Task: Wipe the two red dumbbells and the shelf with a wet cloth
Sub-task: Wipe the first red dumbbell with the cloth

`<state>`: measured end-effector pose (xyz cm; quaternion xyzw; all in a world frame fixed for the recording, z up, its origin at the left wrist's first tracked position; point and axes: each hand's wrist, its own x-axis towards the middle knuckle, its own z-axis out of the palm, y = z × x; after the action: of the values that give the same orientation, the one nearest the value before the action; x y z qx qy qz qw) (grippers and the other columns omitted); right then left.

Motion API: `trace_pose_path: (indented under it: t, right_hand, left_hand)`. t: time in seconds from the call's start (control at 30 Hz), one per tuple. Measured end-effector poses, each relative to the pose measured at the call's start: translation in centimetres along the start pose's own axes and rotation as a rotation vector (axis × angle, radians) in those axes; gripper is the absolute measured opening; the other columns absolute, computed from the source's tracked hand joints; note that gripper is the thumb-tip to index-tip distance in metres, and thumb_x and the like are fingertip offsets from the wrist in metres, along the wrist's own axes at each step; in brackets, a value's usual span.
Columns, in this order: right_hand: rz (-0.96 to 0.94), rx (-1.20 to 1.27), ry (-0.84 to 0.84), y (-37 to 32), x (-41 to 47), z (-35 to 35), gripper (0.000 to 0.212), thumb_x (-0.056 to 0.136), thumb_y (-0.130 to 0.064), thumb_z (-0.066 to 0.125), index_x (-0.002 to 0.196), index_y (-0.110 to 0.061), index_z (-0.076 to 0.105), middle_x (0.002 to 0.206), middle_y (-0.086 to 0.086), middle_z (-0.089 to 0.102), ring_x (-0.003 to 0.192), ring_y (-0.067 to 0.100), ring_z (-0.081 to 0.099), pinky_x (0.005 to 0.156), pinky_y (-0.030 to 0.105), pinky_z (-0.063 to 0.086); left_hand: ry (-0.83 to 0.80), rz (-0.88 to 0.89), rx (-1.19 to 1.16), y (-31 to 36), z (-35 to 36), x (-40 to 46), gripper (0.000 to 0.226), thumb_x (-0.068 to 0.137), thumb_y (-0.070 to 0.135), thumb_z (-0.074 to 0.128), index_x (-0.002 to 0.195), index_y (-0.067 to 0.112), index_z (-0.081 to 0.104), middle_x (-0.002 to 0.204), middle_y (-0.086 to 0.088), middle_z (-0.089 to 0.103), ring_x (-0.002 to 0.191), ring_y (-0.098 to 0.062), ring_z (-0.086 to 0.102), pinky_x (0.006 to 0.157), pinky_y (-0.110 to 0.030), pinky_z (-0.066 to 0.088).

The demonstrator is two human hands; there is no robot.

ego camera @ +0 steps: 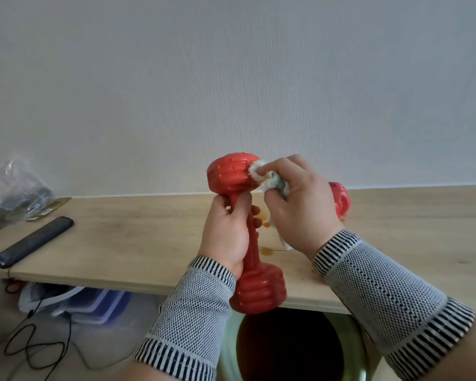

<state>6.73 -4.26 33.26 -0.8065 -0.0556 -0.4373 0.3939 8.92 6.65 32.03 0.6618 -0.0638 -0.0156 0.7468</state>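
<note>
The left hand [227, 237] is gripping the dumbbell [248, 235] round its narrow middle, fingers curled about the bar, and is holding it nearly upright above the front edge of the shelf [138, 243], top head tilting a little away and to the left. The right hand [297, 199] is pinching a bunched cloth [270, 180] and pressing it against the side of the upper head, where the ribbed moulding is. Judging by this, the person is wiping the first of the pair.

The second dumbbell [340, 199] is lying on the shelf just behind the right hand, mostly hidden by it; only one red head is showing.

The dumbbell looks like moulded plastic or vinyl, stiff and glossy, so it is likely to be getting slippery where wet; how heavy it is cannot be told. The bar is the sound place to hold, as the thick heads are stopping the fist from sliding off either end. The grooves in the heads are probably trapping dirt, so the cloth, being soft, needs pushing into them.

Some orange-brown spots [267, 251] are sitting on the shelf beneath the hands, so the shelf seems yet to be wiped.

A dark phone [33, 242] and a crumpled plastic bag [11, 196] are lying at the shelf's left end, well apart from the work.
</note>
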Motion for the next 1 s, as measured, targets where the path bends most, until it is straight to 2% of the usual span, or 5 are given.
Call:
trace_pose_path:
  t: [0.2,0.4,0.57,0.77,1.0]
  right_hand:
    - [0.153,-0.013,-0.013,1.8,0.0,-0.1,0.012,0.084,-0.011,0.063,0.087,-0.022,0.062,0.082,-0.002,0.063,0.074,0.015,0.06,0.067,0.033,0.049]
    - [-0.041,-0.018,-0.013,0.4,-0.1,0.0,0.016,0.082,-0.007,0.061,0.092,-0.018,0.066,0.086,-0.008,0.056,0.076,0.014,0.059,0.065,0.029,0.048]
    - [0.184,0.08,-0.032,1.5,-0.1,0.2,0.026,0.085,-0.013,0.063,0.077,-0.034,0.052,0.069,-0.01,0.061,0.063,0.005,0.059,0.058,0.026,0.049]
    - [-0.066,-0.062,-0.003,0.1,-0.5,0.8,0.018,0.079,-0.008,0.057,0.093,-0.014,0.066,0.085,-0.007,0.054,0.073,0.011,0.054,0.061,0.029,0.046]
    - [-0.007,-0.039,-0.005,1.1,-0.8,1.1,0.017,0.077,-0.012,0.054,0.091,-0.016,0.064,0.089,-0.001,0.061,0.072,0.02,0.06,0.059,0.041,0.052]
  left_hand:
    - [-0.052,0.002,0.009,0.0,0.0,-0.5,0.015,0.096,0.026,0.055,0.101,0.012,0.058,0.071,0.001,0.064,0.053,-0.008,0.06,0.054,-0.028,0.045]
    - [-0.01,-0.002,-0.018,0.0,-0.3,0.1,0.016,0.096,0.029,0.054,0.098,0.013,0.058,0.07,-0.001,0.062,0.056,-0.01,0.059,0.055,-0.03,0.044]
    - [-0.058,-0.012,-0.005,-0.3,-0.4,-0.2,0.017,0.095,0.028,0.056,0.098,0.011,0.058,0.07,-0.001,0.064,0.054,-0.01,0.06,0.054,-0.029,0.044]
    - [0.029,0.026,0.087,-0.5,-0.9,0.5,0.017,0.094,0.031,0.056,0.1,0.015,0.057,0.073,0.0,0.064,0.058,-0.012,0.06,0.061,-0.033,0.046]
    - [0.03,0.024,0.139,-1.0,-1.1,0.4,0.016,0.093,0.032,0.057,0.1,0.018,0.058,0.076,-0.002,0.066,0.061,-0.013,0.062,0.061,-0.033,0.046]
